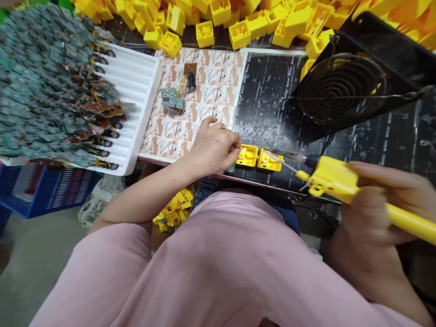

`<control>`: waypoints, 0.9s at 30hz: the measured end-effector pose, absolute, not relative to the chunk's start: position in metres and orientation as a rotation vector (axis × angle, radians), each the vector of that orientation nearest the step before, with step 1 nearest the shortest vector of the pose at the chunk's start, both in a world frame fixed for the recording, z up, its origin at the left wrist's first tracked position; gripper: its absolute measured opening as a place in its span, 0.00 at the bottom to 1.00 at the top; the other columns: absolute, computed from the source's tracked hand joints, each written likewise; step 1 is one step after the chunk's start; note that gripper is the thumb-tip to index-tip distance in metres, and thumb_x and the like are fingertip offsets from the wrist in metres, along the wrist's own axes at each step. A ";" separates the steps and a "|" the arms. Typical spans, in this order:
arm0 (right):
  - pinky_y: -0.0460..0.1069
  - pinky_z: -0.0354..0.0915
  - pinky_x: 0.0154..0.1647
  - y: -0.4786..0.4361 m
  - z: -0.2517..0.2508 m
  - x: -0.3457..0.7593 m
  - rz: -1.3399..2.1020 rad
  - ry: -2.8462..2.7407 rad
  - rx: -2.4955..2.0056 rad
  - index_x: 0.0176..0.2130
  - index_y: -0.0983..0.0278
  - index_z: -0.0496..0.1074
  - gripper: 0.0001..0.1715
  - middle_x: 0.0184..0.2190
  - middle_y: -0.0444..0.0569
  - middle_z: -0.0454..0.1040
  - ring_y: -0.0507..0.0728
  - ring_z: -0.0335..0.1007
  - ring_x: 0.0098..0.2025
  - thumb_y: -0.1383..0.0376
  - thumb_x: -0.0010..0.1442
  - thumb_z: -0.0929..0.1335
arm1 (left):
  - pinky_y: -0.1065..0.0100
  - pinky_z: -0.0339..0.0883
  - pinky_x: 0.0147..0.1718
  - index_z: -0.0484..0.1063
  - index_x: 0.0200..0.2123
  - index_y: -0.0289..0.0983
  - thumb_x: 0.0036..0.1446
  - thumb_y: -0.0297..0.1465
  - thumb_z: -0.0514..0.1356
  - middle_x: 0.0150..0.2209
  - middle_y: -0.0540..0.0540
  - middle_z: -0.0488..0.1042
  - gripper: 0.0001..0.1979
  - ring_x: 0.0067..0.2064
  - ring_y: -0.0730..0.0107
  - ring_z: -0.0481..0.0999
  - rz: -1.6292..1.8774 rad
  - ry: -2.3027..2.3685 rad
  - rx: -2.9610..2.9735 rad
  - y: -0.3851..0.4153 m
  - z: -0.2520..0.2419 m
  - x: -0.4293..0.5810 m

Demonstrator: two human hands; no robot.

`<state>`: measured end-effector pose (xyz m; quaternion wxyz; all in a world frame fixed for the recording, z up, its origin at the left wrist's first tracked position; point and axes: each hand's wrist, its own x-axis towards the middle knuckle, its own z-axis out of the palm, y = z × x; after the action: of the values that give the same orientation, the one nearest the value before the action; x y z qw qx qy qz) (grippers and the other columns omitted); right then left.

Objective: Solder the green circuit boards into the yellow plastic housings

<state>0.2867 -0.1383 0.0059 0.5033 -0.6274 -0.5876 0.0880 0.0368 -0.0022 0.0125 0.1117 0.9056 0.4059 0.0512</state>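
Observation:
My right hand [378, 204] is wrapped around a yellow soldering gun [335, 179], raised over the bench's front edge on the right. Its metal tip and thin feed tube point left at an open yellow plastic case [270, 160]. Beside that case lies a second open yellow case [248, 155] with small parts inside. My left hand [216, 147] rests at this case's left end, fingers curled and pressed together. What they pinch is hidden; a bit of green circuit board [230, 168] shows just under them.
A white foam tray [136, 104] on the left carries heaped wired circuit boards [51, 91]. One wired board [172, 101] lies on the patterned sheet [214, 68]. Yellow cases [205, 34] line the back. A black fan [337, 91] stands right. Below are a blue crate [51, 190] and yellow parts [175, 209].

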 end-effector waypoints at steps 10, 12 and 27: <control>0.51 0.72 0.25 -0.132 -0.001 0.270 0.247 -1.740 -1.196 0.43 0.54 0.74 0.22 0.29 0.43 0.78 0.57 0.76 0.29 0.69 0.49 0.78 | 0.48 0.62 0.54 0.78 0.28 0.38 0.51 0.32 0.54 0.24 0.45 0.76 0.12 0.36 0.59 0.76 0.043 1.197 2.718 0.003 0.017 0.044; 0.50 0.72 0.26 -0.128 -0.002 0.267 0.230 -1.772 -1.187 0.40 0.55 0.73 0.20 0.28 0.43 0.78 0.56 0.75 0.29 0.70 0.49 0.78 | 0.48 0.61 0.54 0.78 0.28 0.38 0.50 0.32 0.54 0.24 0.46 0.76 0.12 0.36 0.59 0.76 0.021 1.181 2.709 0.005 0.018 0.045; 0.47 0.67 0.21 -0.124 0.016 0.287 0.268 -1.716 -1.265 0.31 0.57 0.69 0.13 0.23 0.40 0.73 0.52 0.72 0.23 0.70 0.52 0.76 | 0.52 0.64 0.47 0.78 0.28 0.38 0.51 0.32 0.54 0.22 0.46 0.74 0.13 0.34 0.60 0.76 -0.132 1.140 2.768 0.011 0.025 0.050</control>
<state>0.2872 -0.1237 0.0159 0.4765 -0.5176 -0.7021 0.1097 0.0496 0.0106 0.0247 0.0723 0.9213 0.3795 -0.0441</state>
